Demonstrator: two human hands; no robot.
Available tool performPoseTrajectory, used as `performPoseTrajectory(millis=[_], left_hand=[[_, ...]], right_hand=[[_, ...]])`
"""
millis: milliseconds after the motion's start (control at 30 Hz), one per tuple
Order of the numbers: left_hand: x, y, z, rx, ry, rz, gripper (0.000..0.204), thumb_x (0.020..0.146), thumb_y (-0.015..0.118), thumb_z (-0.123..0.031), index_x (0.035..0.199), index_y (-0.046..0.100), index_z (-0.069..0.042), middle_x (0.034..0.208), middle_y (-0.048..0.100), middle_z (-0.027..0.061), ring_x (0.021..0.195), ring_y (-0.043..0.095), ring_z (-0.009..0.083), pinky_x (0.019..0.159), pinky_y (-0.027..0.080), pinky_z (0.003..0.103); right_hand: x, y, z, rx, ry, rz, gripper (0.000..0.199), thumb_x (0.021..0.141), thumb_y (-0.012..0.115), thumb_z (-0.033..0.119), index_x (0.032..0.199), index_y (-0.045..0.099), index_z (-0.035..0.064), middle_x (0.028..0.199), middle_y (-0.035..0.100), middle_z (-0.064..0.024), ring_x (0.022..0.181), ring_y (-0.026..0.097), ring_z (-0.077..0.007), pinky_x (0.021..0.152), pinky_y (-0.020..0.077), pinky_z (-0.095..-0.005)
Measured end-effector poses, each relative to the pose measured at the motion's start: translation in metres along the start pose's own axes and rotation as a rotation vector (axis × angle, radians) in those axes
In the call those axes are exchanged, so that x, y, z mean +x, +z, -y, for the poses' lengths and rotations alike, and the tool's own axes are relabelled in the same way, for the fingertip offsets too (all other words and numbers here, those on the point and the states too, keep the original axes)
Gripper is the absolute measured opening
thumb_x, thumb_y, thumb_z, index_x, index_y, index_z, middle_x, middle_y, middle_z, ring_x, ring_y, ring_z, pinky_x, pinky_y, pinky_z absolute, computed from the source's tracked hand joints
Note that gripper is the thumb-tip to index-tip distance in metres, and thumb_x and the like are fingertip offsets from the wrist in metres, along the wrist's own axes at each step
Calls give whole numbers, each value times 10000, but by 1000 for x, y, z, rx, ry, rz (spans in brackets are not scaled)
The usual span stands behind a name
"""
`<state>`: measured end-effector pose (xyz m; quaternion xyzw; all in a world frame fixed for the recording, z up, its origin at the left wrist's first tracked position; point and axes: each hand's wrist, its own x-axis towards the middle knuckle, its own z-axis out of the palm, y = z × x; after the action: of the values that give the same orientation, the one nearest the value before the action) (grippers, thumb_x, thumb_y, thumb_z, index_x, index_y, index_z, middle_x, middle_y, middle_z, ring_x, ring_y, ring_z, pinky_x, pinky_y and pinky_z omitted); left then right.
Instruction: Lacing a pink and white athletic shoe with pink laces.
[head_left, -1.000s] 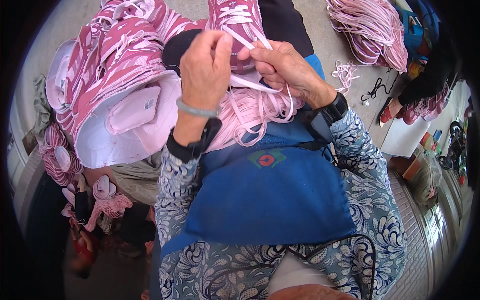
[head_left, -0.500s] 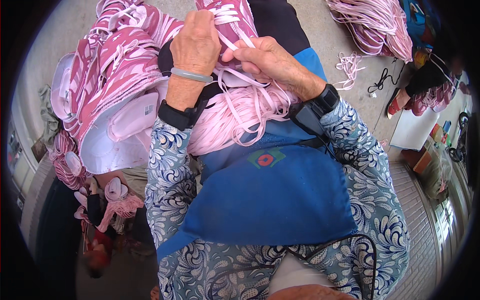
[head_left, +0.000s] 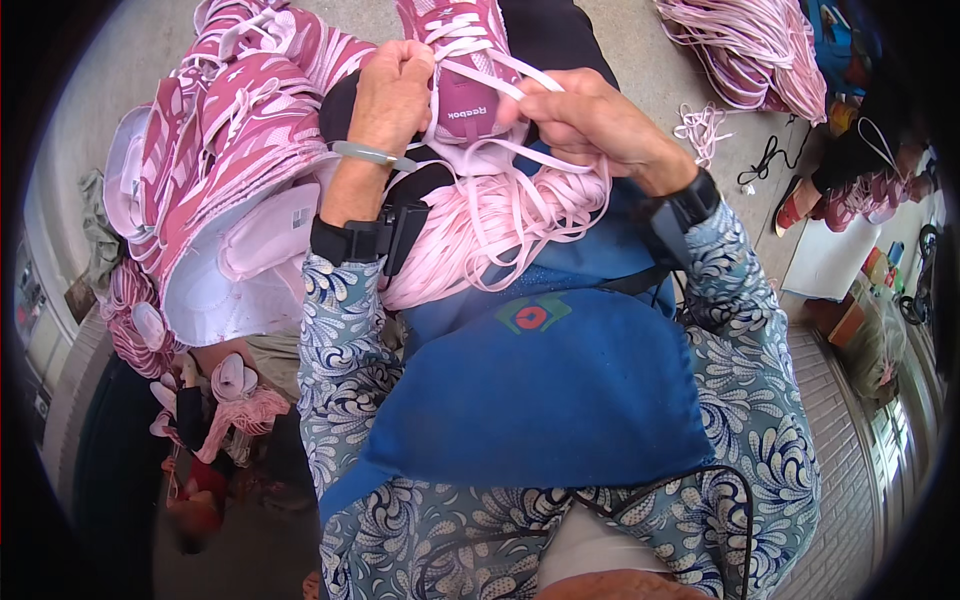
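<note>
Left hand (head_left: 392, 92) closed on the side of a pink shoe upper (head_left: 462, 75), held on the lap above a blue apron (head_left: 560, 400). Right hand (head_left: 590, 120) pinches a pale pink lace (head_left: 500, 85) running across its tongue. Lace bundle (head_left: 500, 225) lies just below; stack of pink uppers (head_left: 225, 160) on the person's left.

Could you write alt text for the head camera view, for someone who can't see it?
Seen from above, a person's left hand and right hand hold a pink shoe and its pale laces over a blue apron. A bundle of pink laces lies in the lap, stacked pink shoes to the left.
</note>
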<state>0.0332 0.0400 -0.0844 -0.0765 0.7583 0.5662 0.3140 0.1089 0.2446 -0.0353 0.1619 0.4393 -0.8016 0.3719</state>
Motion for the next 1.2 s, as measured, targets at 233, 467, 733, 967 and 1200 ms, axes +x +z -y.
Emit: performPoseTrajectory(millis=[233, 467, 733, 967, 1200], left_hand=[[-20, 0, -8, 83, 356, -234, 229, 885, 551, -239, 923, 561, -13, 678, 526, -1, 486, 467, 58, 419, 369, 199], [-49, -2, -27, 145, 73, 311, 411, 920, 472, -385, 842, 638, -17, 668, 546, 9, 616, 499, 77, 550, 415, 226], [-78, -37, -12, -665, 19, 219, 237, 945, 441, -210, 787, 510, -47, 876, 602, 62, 738, 576, 169, 744, 495, 368], [-157, -130, -46, -1226, 436, 180, 164, 905, 456, -47, 748, 426, -83, 656, 370, -5, 656, 428, 120, 736, 368, 299], [-259, -232, -49, -1088, 731, -596, 87, 831, 587, -63, 809, 523, -9, 890, 441, 87, 924, 445, 257, 937, 326, 455]], right_hand=[[4, 8, -10, -846, -531, -109, 187, 908, 502, 178, 886, 604, 23, 674, 542, 11, 545, 515, -114, 496, 414, -286], [14, 69, -29, -1469, -520, -203, 185, 775, 591, 171, 789, 578, -13, 601, 577, -197, 554, 604, -335, 490, 483, -426], [1, -1, -18, -623, -504, -323, 305, 901, 537, 271, 778, 598, -1, 604, 504, 36, 516, 471, -79, 470, 397, -260], [0, -86, -19, 113, -168, -393, 212, 896, 564, 221, 827, 596, 23, 509, 325, 84, 402, 238, -7, 342, 168, -174], [16, -152, -34, 346, -222, -428, 188, 914, 551, 178, 942, 591, -4, 516, 282, 80, 422, 219, -29, 352, 180, -170]])
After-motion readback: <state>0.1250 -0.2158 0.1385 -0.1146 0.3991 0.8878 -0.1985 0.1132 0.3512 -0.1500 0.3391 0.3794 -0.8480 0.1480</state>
